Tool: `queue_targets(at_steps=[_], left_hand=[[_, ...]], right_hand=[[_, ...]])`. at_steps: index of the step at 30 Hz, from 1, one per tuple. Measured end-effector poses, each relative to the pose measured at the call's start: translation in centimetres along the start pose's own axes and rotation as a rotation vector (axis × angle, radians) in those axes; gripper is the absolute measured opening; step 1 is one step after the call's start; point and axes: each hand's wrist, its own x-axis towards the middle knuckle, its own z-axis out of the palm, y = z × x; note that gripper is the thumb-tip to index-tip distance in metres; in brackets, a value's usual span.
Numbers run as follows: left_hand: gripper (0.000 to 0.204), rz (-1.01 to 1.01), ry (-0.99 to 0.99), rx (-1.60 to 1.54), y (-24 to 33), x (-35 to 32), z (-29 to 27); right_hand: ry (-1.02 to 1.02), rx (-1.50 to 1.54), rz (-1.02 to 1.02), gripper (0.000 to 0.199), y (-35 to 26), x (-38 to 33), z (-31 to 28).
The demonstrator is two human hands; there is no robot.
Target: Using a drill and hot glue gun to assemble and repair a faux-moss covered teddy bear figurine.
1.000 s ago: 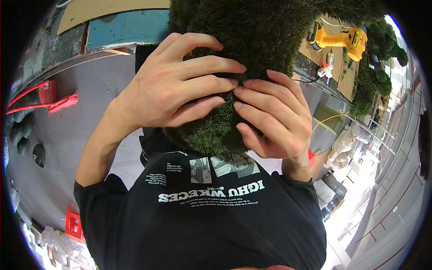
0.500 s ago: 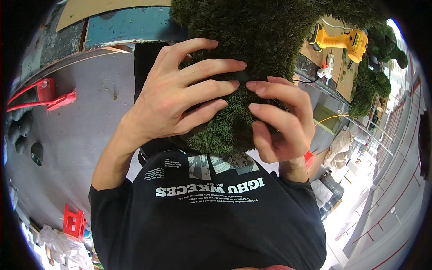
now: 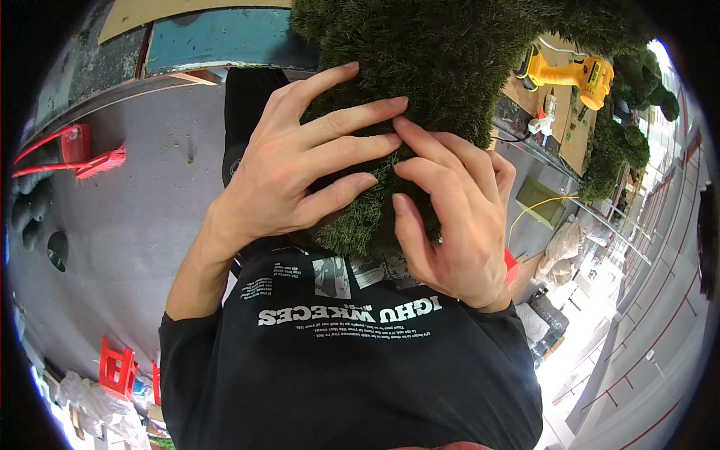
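Note:
A big mass of dark green artificial foliage (image 3: 427, 60), dense and bushy, reaches from the top of the view down to my chest. On its left side my left hand (image 3: 289, 161) lies with fingers spread and stretched across the leaves. My right hand (image 3: 461, 214) comes in from the right, fingers bent and thumb held apart. Its foremost fingertip meets the left fingertips at the middle of the foliage. Between both thumbs a lighter green patch of leaves shows. Nothing separate can be made out in either hand; the leaves under the right palm are hidden.
A yellow cordless power tool (image 3: 574, 73) lies on the workbench at the right, beside a power strip (image 3: 545, 112). More foliage clumps (image 3: 611, 161) stand beyond. At the left are a blue board (image 3: 225, 39), a red dustpan and brush (image 3: 97, 159), and a red stool (image 3: 118, 369).
My right hand has moved left and turned over the foliage, its fingers now close to the left fingertips. My left hand stays nearly in place.

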Motion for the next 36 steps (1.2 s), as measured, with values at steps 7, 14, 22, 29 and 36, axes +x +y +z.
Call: queue_targets(at_steps=[7, 14, 22, 29, 36], left_hand=[[0.033, 0.077, -0.009, -0.005, -0.8, 0.5, -0.4], [0.039, 0.073, 0.066, -0.076, -1.3, 0.9, 0.2], [0.039, 0.109, 0.109, -0.274, -2.1, 0.3, -0.5], [0.05, 0.032, 0.054, -0.264, -1.5, 1.1, -0.4], [0.045, 0.106, -0.022, 0.007, -1.3, 1.5, -0.4]], right_hand=[[-0.018, -0.017, -0.044, 0.035, 0.3, 0.6, 0.3], [-0.086, -0.048, -0.038, 0.039, -0.2, 0.6, -0.1], [-0.069, -0.044, -0.054, 0.043, -0.1, -0.1, 0.5], [-0.079, -0.049, -0.04, 0.047, -0.2, -0.2, 0.4], [-0.043, -0.05, -0.047, 0.047, -0.3, -0.6, 0.7]])
